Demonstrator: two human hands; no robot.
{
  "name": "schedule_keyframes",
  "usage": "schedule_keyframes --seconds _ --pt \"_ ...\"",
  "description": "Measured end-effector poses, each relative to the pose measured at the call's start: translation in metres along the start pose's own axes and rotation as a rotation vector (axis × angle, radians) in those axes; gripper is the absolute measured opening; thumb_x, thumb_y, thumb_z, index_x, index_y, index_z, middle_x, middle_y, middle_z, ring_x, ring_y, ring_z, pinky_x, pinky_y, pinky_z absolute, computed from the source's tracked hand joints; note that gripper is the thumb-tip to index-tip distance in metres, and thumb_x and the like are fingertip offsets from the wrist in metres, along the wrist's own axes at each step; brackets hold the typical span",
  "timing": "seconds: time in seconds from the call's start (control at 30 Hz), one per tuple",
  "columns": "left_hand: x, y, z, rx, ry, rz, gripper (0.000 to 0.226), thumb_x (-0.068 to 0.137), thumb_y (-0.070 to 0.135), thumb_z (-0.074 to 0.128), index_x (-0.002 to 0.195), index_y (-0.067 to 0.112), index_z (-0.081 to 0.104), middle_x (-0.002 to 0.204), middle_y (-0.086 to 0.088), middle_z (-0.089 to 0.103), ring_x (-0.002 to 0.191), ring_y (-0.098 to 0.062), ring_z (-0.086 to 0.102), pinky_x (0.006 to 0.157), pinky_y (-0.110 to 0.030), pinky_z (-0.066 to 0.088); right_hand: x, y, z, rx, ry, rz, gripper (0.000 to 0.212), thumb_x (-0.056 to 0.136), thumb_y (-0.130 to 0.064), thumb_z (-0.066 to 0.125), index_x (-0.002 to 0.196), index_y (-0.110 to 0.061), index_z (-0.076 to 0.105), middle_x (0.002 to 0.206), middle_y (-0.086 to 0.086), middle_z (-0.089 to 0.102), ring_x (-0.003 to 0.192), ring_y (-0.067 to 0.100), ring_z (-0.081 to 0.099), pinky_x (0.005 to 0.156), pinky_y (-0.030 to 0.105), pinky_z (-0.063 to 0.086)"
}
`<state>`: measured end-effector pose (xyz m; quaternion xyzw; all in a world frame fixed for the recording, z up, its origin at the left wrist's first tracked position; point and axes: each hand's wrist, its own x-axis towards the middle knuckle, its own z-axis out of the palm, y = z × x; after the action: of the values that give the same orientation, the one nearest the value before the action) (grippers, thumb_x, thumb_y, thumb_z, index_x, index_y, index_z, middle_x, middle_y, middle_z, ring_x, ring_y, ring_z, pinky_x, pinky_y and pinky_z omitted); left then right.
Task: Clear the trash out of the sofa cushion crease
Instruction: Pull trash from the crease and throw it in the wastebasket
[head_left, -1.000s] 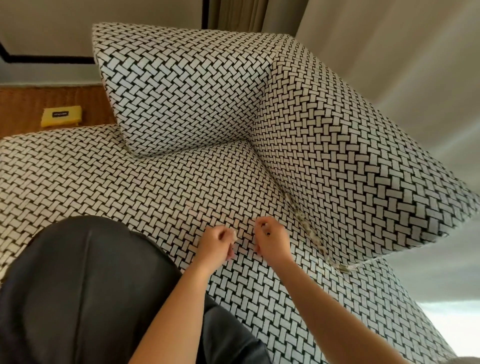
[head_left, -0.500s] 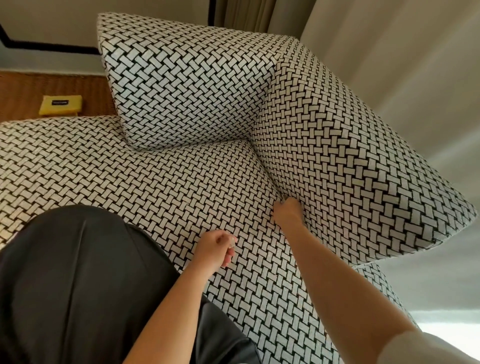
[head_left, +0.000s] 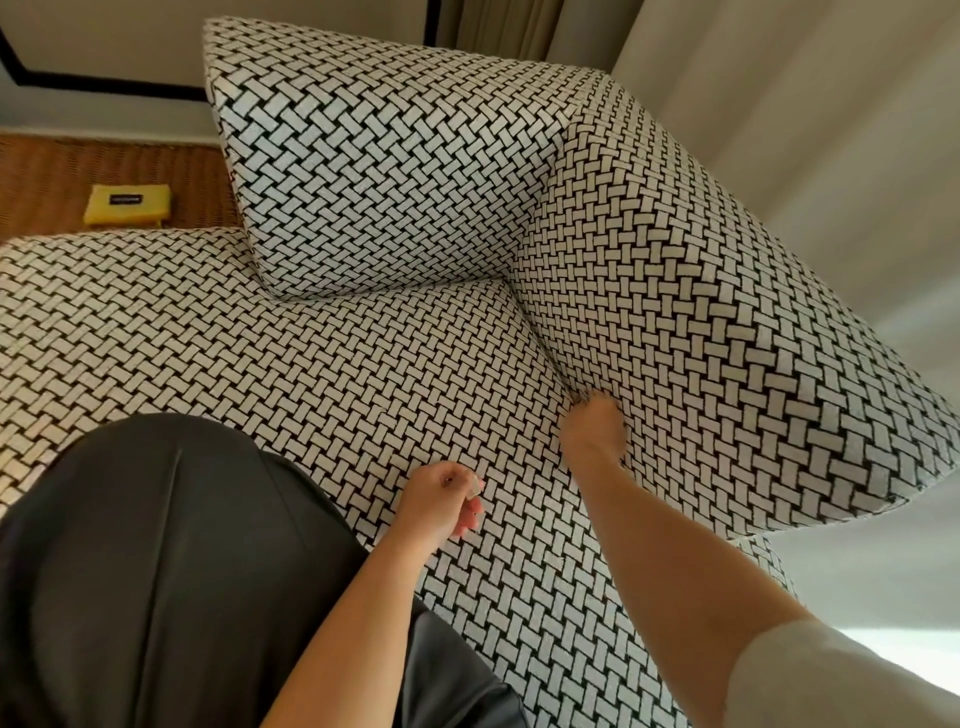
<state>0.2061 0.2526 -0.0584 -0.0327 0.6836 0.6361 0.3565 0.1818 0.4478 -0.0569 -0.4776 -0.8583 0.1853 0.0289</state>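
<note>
While my right hand (head_left: 595, 431) is pushed into the crease (head_left: 540, 348) where the seat cushion (head_left: 270, 343) meets the side cushion (head_left: 701, 312), its fingertips are buried between the two woven fabrics. I cannot tell whether they are pinching anything or simply lying flat in there. Only the back of that hand and the wrist show, slightly blurred, and my forearm runs along the lower stretch of the crease and hides it. Any trash lying there is out of sight.

My left hand (head_left: 441, 501) is over the seat cushion, near my thigh and apart from the crease. Its fingers are curled in, with thumb and forefinger pinching a small pale scrap (head_left: 474, 488) (glossy and half see-through, too small for me to say what it is). I cannot tell whether the hand touches the fabric beneath it.

My dark trousers (head_left: 156, 571) fill the lower left, resting on the seat cushion. A back cushion (head_left: 389, 156) in the same black-and-white weave stands behind, meeting the side cushion at the corner. Beyond the sofa's left end, a yellow pouch (head_left: 127, 205) with a dark label lies on a brown woven floor (head_left: 52, 171). My white sleeve (head_left: 831, 680) shows at the lower right, with a pale curtain (head_left: 805, 104) hanging behind the side cushion.
</note>
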Motion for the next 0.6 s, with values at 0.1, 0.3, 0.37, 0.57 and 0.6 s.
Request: schedule_keyframes --seconds 0.1,0.3,0.37,0.57,0.6 --pt "0.001 0.000 0.000 0.017 0.007 -0.003 0.018 0.092 0.002 0.044 0.088 -0.004 0.061 0.063 -0.008 0.061 0.040 -0.007 0.052 0.043 -0.021 0.041 -0.004 0.002 0.004 0.007 0.051 -0.013 0.022 0.095 -0.014 0.044 0.103 0.000 0.060 0.092 0.014 0.066 0.074 0.023 0.058 0.061 0.029 0.046" --pt "0.001 0.000 0.000 0.030 0.014 -0.004 0.018 0.091 0.002 0.045 0.083 0.003 0.061 0.063 -0.006 0.062 0.042 -0.008 0.054 0.043 -0.019 0.043 -0.007 0.012 0.007 0.095 0.112 0.035 0.024 0.097 -0.023 0.044 0.097 -0.009 0.063 0.075 0.003 0.057 0.062 0.016 0.051 0.055 0.025 0.042" --pt "0.001 0.000 0.000 0.025 0.010 0.001 0.017 0.091 0.003 0.046 0.083 0.003 0.062 0.064 -0.006 0.062 0.044 -0.008 0.054 0.044 -0.019 0.044 -0.005 0.014 0.008 0.157 0.071 0.066 0.021 0.095 -0.024 0.048 0.094 -0.011 0.064 0.073 0.000 0.057 0.058 0.014 0.051 0.052 0.023 0.042" --pt "-0.001 -0.001 -0.002 0.048 0.018 0.016 0.019 0.094 0.008 0.046 0.087 0.001 0.062 0.066 -0.005 0.064 0.048 -0.009 0.056 0.046 -0.019 0.045 0.008 0.007 -0.008 0.238 -0.140 0.123 0.013 0.094 -0.014 0.048 0.088 -0.004 0.054 0.063 0.001 0.046 0.051 0.011 0.043 0.044 0.020 0.035" --pt "-0.001 -0.001 -0.002 0.049 0.019 0.014 0.019 0.094 0.008 0.046 0.088 0.001 0.062 0.066 -0.005 0.064 0.048 -0.010 0.056 0.047 -0.019 0.045 0.009 0.004 -0.011 0.238 -0.161 0.146 0.007 0.093 -0.012 0.048 0.089 -0.006 0.050 0.063 0.002 0.045 0.052 0.012 0.043 0.048 0.022 0.040"
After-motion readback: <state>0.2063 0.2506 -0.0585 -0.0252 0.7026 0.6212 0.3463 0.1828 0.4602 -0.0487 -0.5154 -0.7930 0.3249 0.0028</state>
